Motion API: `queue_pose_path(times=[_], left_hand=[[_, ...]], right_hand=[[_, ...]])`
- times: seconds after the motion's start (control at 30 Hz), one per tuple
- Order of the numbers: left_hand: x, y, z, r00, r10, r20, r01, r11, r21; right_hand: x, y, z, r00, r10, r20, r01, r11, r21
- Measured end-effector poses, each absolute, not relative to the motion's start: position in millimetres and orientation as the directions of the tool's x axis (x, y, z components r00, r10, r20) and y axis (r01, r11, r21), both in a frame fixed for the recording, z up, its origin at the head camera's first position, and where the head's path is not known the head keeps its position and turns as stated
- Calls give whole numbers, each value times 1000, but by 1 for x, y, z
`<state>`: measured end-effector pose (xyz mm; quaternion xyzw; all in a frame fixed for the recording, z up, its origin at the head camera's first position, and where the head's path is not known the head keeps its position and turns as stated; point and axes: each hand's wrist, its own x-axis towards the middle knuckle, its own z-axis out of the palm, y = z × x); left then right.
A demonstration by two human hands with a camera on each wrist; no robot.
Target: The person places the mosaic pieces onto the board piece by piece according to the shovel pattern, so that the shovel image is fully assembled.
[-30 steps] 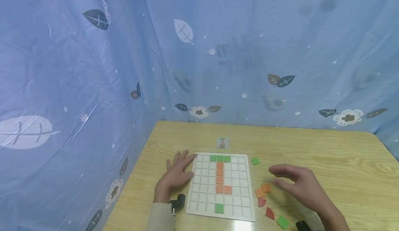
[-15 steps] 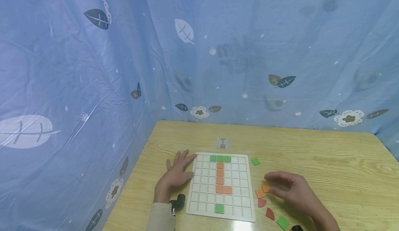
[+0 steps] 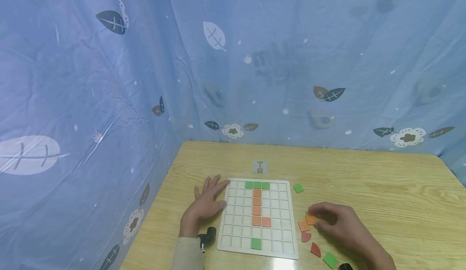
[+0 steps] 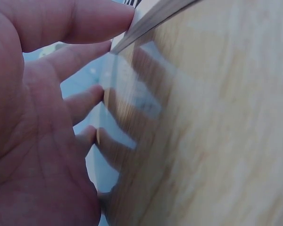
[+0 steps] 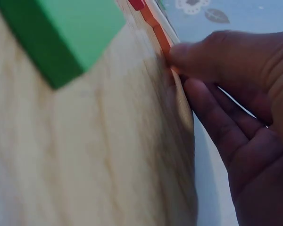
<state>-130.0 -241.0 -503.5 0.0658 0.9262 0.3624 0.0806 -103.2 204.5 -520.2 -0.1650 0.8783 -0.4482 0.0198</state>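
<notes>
My left hand (image 3: 206, 205) rests on the table at the left side of a white gridded board (image 3: 236, 237), fingers spread. Its thumb and index fingertip touch the board's edge, as the left wrist view also shows at the board's side (image 4: 151, 21). To the right, my right hand (image 3: 340, 223) pinches an orange square tile (image 3: 311, 220) between thumb and fingers, low at the table. In the right wrist view the thumb (image 5: 193, 59) presses on the orange tile's edge (image 5: 161, 40). Against that tile lies another orange square tile (image 3: 303, 226).
On the board sit green tiles (image 3: 257, 185) along the top, a column of orange tiles (image 3: 257, 202) and a lower green tile (image 3: 256, 243). Red quarter-round tiles (image 3: 315, 249) and loose green tiles (image 3: 330, 260) lie at right. Behind the board is a small pattern card (image 3: 260, 167).
My right hand has come down and left onto the orange tile, its thumb and fingers closing around it. The left hand and the board have stayed in place.
</notes>
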Motion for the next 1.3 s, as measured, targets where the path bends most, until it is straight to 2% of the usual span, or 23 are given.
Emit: queue_pose_path(times=[0.27,0.53,0.67,0.97,1.1,1.3], left_hand=[[-129,-241,-504,-979,178,-96,65,723,688],[-129,-241,-503,-976,193,-99,74,728,681],[-129,-242,-504,-977,192,-96,77,732,677],[-129,-242,-503,-977,188,-98,74,735,674],[-130,-242,-503,-977,190,-97,76,737,672],[-130,-243,-505,-977,189,-94,78,736,672]], right_hand=[[-102,201,-523,-926,-287,246,-372,580,-724],[-100,202,-513,-942,-274,196,-325,590,-739],[-99,200,-504,-920,-318,231,-377,544,-750],[-101,178,-473,-865,-366,344,-496,520,-695],[-101,162,-464,-863,-360,354,-497,484,-720],[-98,137,-457,-890,-341,302,-440,470,-765]])
